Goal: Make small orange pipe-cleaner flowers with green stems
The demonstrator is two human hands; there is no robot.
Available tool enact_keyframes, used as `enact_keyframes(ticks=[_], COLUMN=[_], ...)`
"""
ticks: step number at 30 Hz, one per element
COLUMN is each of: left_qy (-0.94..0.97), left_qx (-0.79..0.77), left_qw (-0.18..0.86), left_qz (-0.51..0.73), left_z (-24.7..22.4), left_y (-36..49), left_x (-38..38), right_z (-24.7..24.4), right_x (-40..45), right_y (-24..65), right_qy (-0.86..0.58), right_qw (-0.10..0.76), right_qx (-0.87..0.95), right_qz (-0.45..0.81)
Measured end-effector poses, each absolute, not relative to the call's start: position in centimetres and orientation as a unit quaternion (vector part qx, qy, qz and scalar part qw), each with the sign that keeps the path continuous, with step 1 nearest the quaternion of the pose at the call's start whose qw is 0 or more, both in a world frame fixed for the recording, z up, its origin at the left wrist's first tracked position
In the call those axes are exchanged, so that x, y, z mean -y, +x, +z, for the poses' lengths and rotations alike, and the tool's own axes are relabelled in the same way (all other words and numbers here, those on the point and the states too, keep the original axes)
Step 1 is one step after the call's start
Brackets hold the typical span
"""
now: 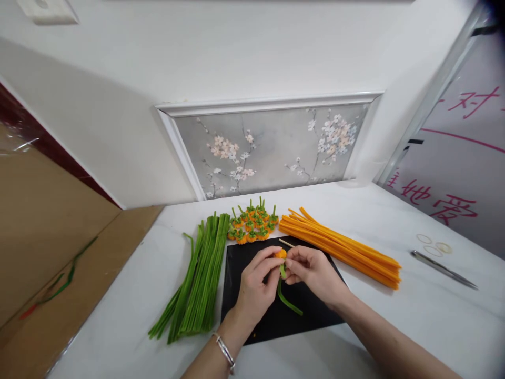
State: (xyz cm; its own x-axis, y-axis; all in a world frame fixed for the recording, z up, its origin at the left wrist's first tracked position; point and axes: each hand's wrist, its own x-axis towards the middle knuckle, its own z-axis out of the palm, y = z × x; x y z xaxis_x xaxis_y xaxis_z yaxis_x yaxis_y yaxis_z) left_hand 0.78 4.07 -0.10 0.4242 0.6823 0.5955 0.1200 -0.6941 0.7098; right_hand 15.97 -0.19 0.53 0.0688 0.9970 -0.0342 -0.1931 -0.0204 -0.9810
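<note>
Over a black mat (252, 310), my two hands meet around a small orange fuzzy piece (281, 253). My left hand (258, 279) pinches this piece from the left. From the right, the fingers of my right hand (310, 271) are closed on a green chenille stem (283, 271) just below it. A loose length of green chenille stem (290, 304) curves down from under my fingers toward the mat. Exactly how the green joins the orange is hidden by my fingertips. Behind my right fingers, a thin pale stick (286, 243) lies at the mat's back edge.
Green chenille stems (205, 279) are bundled left of the mat, orange chenille stems (343, 250) right of it. Several orange pieces with green tops (252, 223) stand behind. Farther right lie tweezers (444, 269) and rubber bands (434, 247). Cardboard (79, 284) borders the left.
</note>
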Motion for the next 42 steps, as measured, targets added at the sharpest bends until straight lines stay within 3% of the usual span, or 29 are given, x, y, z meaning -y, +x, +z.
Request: enact_keyframes(ticks=[6,9,15,19,26,34,42], left_qy=[0.592,0.553,0.575,0.571,0.627,0.668,0.631], left_qx=[-0.284,-0.313,-0.291,-0.287,-0.300,-0.307,-0.327], left_qw=[0.600,0.672,0.689,0.689,0.619,0.564,0.599], left_qz=[0.457,0.380,0.332,0.341,0.367,0.377,0.370], left_z=[1.0,1.4,2.1,2.9,3.9,3.8,4.0], left_y=[0.6,0.4,-0.1,-0.1,0.5,0.8,0.8], left_x=[-4.4,-5.0,-5.2,-4.9,-4.5,-4.1,-3.9], right_z=[0.1,0.2,0.4,0.7,2.2,2.7,2.6], right_x=[-0.2,-0.2,-0.1,0.0,0.7,1.0,1.0], right_y=[16.7,17.2,17.5,17.9,17.3,16.6,16.6], right_qy=[-0.447,-0.457,-0.467,-0.483,-0.473,-0.485,-0.461], right_qw=[0.587,0.576,0.532,0.506,0.550,0.544,0.563], right_qx=[0.489,0.567,0.657,0.657,0.537,0.524,0.514], right_qz=[0.466,0.372,0.258,0.283,0.431,0.440,0.453])
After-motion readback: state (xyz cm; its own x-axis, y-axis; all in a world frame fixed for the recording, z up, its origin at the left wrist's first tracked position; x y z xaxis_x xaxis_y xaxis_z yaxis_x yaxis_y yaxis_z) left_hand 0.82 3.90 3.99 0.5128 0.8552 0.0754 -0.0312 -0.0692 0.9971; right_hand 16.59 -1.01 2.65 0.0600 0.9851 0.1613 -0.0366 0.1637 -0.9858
